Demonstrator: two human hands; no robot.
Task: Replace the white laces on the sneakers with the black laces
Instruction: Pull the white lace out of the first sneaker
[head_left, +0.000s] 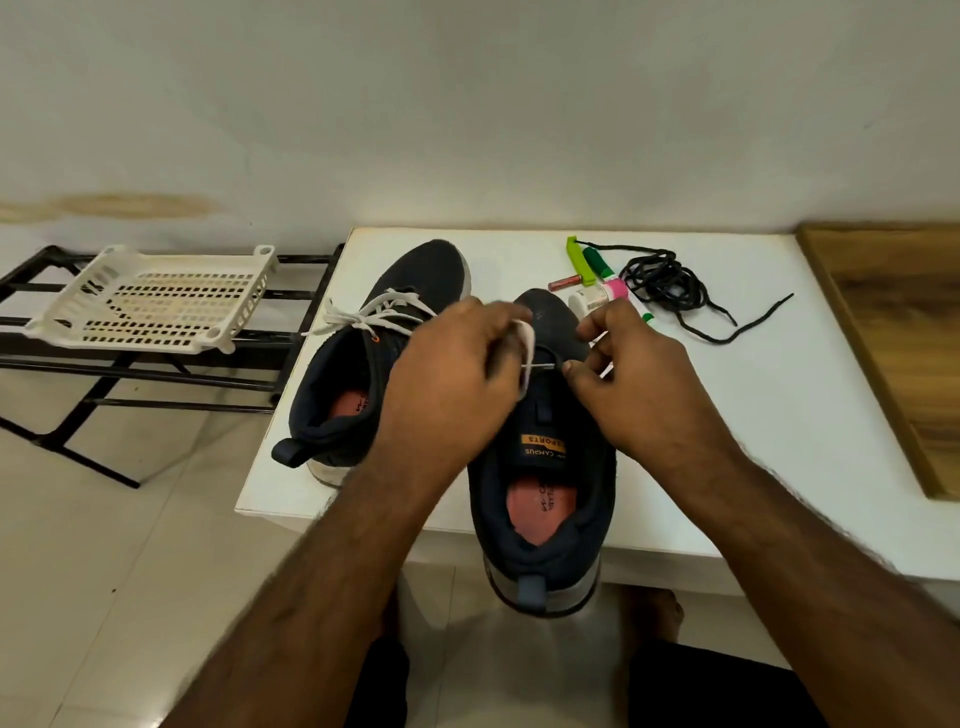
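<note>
Two dark sneakers stand on the white table (753, 415). The left sneaker (358, 364) still carries a tied white lace (379, 314). The near sneaker (545, 478) overhangs the table's front edge with its heel toward me. My left hand (457, 374) grips a loop of white lace (525, 348) over this shoe's tongue. My right hand (634, 374) pinches the same lace near an eyelet on the shoe's right side. A short taut piece of lace runs between the two hands. A tangle of black laces (670, 286) lies at the table's back right.
A green marker (597, 262), a lime clip, a small red tube and a pink-and-white container (602, 296) lie beside the black laces. A white perforated tray (156, 299) rests on a black metal rack at left. A wooden board (898, 338) borders the table's right side.
</note>
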